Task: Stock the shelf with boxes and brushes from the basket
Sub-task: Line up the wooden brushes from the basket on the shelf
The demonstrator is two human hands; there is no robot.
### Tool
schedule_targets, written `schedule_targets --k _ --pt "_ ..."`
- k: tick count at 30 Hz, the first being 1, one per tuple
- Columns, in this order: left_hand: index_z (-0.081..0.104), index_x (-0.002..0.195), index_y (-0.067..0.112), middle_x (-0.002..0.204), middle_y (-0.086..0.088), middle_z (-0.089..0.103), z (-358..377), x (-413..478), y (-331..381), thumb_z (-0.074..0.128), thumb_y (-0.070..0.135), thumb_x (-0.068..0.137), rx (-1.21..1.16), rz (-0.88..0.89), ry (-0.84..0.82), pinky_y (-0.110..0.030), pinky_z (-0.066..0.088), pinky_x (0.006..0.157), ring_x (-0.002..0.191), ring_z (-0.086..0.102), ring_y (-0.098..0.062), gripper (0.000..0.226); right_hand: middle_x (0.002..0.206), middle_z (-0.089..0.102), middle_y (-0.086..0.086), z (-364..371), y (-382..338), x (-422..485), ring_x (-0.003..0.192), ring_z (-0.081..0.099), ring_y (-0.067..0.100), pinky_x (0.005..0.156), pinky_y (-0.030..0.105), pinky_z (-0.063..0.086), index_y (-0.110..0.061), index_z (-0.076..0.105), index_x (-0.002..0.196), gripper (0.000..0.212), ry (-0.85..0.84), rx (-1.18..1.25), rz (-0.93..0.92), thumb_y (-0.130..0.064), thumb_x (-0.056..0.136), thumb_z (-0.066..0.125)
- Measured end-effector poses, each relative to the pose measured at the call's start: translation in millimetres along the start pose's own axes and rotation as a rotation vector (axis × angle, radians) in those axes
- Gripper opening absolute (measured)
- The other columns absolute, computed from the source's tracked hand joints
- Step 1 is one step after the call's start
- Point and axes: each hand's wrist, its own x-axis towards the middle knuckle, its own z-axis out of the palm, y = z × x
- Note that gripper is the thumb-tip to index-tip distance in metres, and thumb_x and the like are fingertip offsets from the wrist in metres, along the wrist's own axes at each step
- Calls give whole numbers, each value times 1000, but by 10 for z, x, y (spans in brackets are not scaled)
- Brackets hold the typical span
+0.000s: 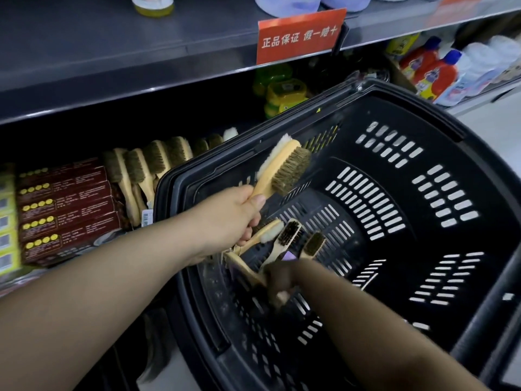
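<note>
— Peering into the basket (pixel 394 91), can you tell what the right hand (pixel 279 280) is doing?

— Hardly. It is dark and blurred, low among the loose brushes (pixel 290 235) on the basket's floor. Whether its fingers grip one, I cannot tell.

— And the left hand (pixel 228 218)?

— Plainer. Its fingers curl round the handle of a brush (pixel 282 167), raised over the basket's shelf-side rim, head pointing up and away. A wool-tipped brush (pixel 272 231) sticks out beneath those fingers; held or only lying there, I cannot say.

— How does the raised one look?

— Pale wood, brown bristles on one face, a white woolly strip on the other.

— Where is the stock?

— Under the grey shelf (pixel 112 66), in deep shadow. A row of brushes (pixel 158 159) stands on edge, and left of it lie dark red boxes (pixel 64 198), stacked flat, with gold dots. Yellow boxes (pixel 7 221) are cut off by the left edge.

— And the rest of the room?

— A red sign (pixel 300 35) with white characters hangs from the shelf's front. Yellow-green tins (pixel 282 91) sit behind the basket, half hidden. Red bottles (pixel 431 69) with blue caps stand to the right. The basket is black, slotted and tilted, with pale floor beyond it.
</note>
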Motion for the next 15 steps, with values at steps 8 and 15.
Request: schedule_targets --k 8,15 --pt "61 104 17 94 7 62 15 11 56 33 26 102 88 22 -21 -5 39 54 81 56 -1 29 110 65 4 -946 294 -1368 98 65 17 81 29 55 -20 62 111 36 -67 664 -408 -6 78 58" --pt "50 133 21 136 -2 54 107 -47 36 38 35 100 -57 -124 -151 -42 33 110 129 47 -20 38 85 72 0 -962 178 -1641 73 66 10 55 16 53 -11 68 91 20 213 927 -565 -16 78 54"
